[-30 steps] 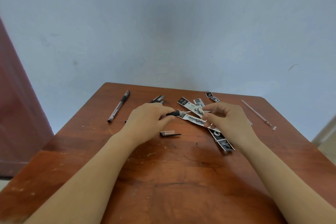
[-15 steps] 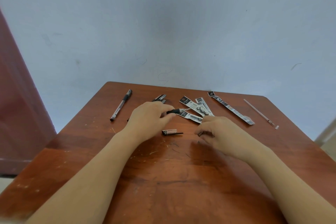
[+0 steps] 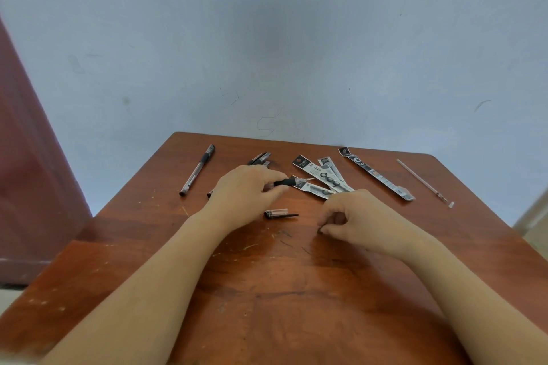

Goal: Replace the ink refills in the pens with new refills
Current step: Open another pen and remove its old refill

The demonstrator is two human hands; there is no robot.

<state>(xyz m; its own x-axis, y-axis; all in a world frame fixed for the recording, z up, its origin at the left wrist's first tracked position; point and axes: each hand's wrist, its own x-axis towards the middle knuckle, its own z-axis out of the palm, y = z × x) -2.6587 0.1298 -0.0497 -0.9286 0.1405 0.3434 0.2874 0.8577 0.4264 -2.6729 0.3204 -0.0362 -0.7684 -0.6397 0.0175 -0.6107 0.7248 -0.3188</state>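
left hand (image 3: pixel 246 190) gripping pen (image 3: pixel 284 182) (barrel hidden), right hand (image 3: pixel 355 216) curled, pinched thing unclear, cap (image 3: pixel 277 213) between

Soft, even daylight is falling across the scratched reddish-brown wooden table (image 3: pixel 267 290), casting only faint shadows under the forearms, while wide-angle distortion is bending the edges and blurring the near corners.
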